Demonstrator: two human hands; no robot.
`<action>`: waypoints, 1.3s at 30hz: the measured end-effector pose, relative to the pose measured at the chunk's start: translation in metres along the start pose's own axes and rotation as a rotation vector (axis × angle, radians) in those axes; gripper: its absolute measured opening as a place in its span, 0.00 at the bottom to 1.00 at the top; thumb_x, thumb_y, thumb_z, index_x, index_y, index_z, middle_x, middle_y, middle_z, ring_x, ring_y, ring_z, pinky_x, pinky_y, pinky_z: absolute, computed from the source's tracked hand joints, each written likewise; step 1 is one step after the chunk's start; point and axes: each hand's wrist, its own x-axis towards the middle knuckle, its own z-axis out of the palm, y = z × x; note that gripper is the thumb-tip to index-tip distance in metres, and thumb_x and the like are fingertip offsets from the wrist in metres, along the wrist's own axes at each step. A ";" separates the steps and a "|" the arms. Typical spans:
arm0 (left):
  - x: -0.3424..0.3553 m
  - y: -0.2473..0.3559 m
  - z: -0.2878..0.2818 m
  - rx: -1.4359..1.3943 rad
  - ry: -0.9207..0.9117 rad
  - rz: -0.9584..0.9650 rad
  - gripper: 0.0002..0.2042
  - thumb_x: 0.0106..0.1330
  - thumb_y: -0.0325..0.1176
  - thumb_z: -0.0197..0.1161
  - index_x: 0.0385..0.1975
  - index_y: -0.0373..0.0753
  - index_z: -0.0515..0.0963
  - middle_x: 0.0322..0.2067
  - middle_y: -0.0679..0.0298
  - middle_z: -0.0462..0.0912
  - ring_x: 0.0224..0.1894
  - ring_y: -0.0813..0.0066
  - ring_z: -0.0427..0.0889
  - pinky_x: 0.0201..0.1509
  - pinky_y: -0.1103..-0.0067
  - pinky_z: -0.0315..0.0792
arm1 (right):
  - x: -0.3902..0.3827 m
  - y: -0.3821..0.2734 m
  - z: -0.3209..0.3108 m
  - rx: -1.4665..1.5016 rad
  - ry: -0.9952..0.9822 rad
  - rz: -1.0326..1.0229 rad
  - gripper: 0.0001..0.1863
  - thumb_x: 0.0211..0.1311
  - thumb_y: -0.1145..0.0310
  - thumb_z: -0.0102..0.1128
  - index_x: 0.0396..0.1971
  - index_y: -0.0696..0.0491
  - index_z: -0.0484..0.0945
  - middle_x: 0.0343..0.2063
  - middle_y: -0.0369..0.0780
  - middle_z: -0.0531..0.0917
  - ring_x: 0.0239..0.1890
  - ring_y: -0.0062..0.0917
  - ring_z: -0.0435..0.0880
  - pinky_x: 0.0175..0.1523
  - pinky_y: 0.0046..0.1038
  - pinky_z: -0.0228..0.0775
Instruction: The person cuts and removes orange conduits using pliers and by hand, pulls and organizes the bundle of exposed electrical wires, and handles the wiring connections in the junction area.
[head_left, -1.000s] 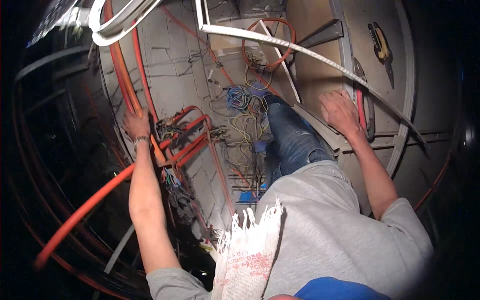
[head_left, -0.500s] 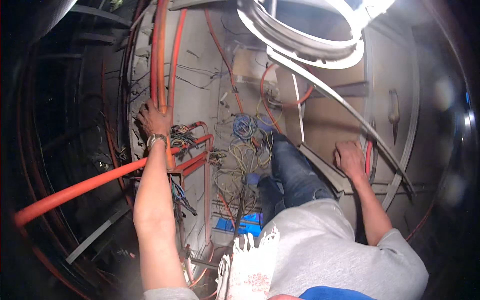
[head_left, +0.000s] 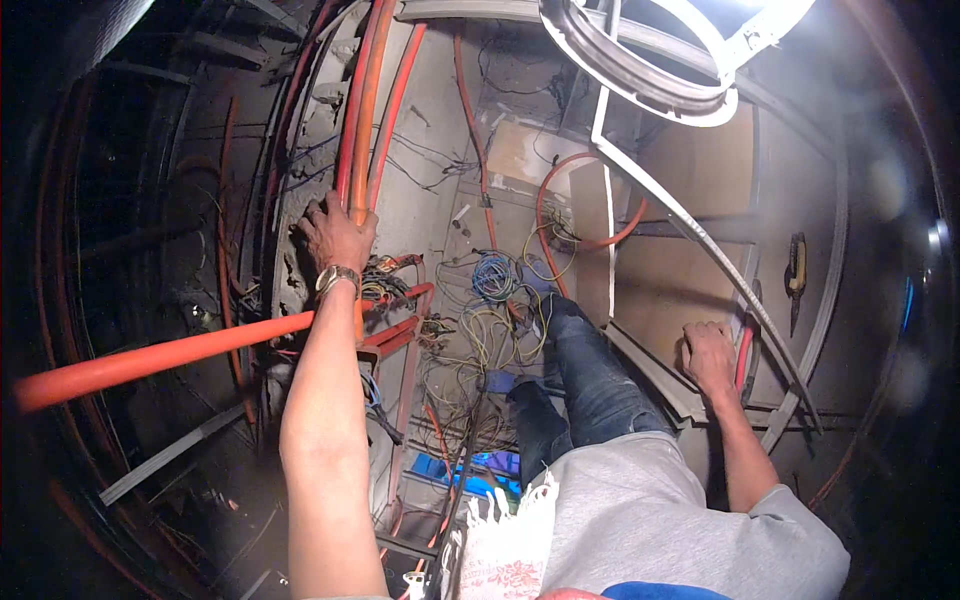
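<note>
On the left, my left hand (head_left: 338, 238) is closed around the orange conduit (head_left: 368, 130) where several red and orange pipes run down the wall. A metal-banded watch (head_left: 337, 277) is on that wrist. Below it, a thick red-orange pipe (head_left: 190, 350) slants out to the left, passing behind my forearm. Bundles of wire ends (head_left: 392, 268) stick out just right of the wrist. On the right, my right hand (head_left: 710, 357) is curled against the brown board (head_left: 665, 310), near a short red pipe (head_left: 746, 350). Its fingertips are hidden, so what they grip is unclear.
A white ring-shaped frame (head_left: 640, 75) hangs overhead beside a bright lamp. From it a long white strip (head_left: 690, 220) slants down right. Coiled blue wire (head_left: 495, 277) and tangled yellow wires (head_left: 485, 335) lie near my legs. Pliers (head_left: 796, 275) hang at the right.
My view has shifted, so the pipes and wires sit farther right in the picture. My left hand stays at the pipes and my right hand at the board.
</note>
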 end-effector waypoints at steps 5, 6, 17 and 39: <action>-0.001 0.008 -0.012 -0.010 -0.059 -0.028 0.36 0.59 0.51 0.67 0.65 0.41 0.67 0.62 0.38 0.70 0.66 0.32 0.66 0.61 0.47 0.73 | 0.001 -0.003 -0.003 -0.046 -0.062 0.033 0.07 0.57 0.68 0.63 0.35 0.54 0.81 0.34 0.44 0.84 0.44 0.38 0.82 0.55 0.41 0.66; 0.000 0.009 -0.014 -0.006 -0.091 -0.033 0.37 0.60 0.53 0.66 0.67 0.40 0.66 0.62 0.38 0.70 0.66 0.33 0.66 0.63 0.48 0.71 | 0.001 -0.001 0.000 -0.059 -0.058 0.026 0.08 0.57 0.68 0.63 0.35 0.53 0.80 0.34 0.44 0.84 0.44 0.38 0.81 0.55 0.41 0.65; 0.001 0.008 -0.014 -0.022 -0.106 -0.028 0.39 0.60 0.54 0.66 0.68 0.37 0.65 0.63 0.37 0.71 0.67 0.33 0.65 0.65 0.47 0.68 | 0.004 -0.004 -0.003 -0.060 -0.018 -0.012 0.08 0.57 0.68 0.63 0.35 0.53 0.81 0.34 0.43 0.84 0.43 0.37 0.82 0.56 0.40 0.66; 0.008 -0.008 0.015 -0.016 0.002 0.047 0.41 0.58 0.61 0.67 0.68 0.44 0.68 0.60 0.37 0.73 0.67 0.31 0.65 0.67 0.46 0.66 | 0.003 0.003 0.003 -0.095 -0.121 -0.026 0.15 0.59 0.66 0.63 0.45 0.55 0.80 0.39 0.45 0.84 0.47 0.40 0.81 0.58 0.43 0.66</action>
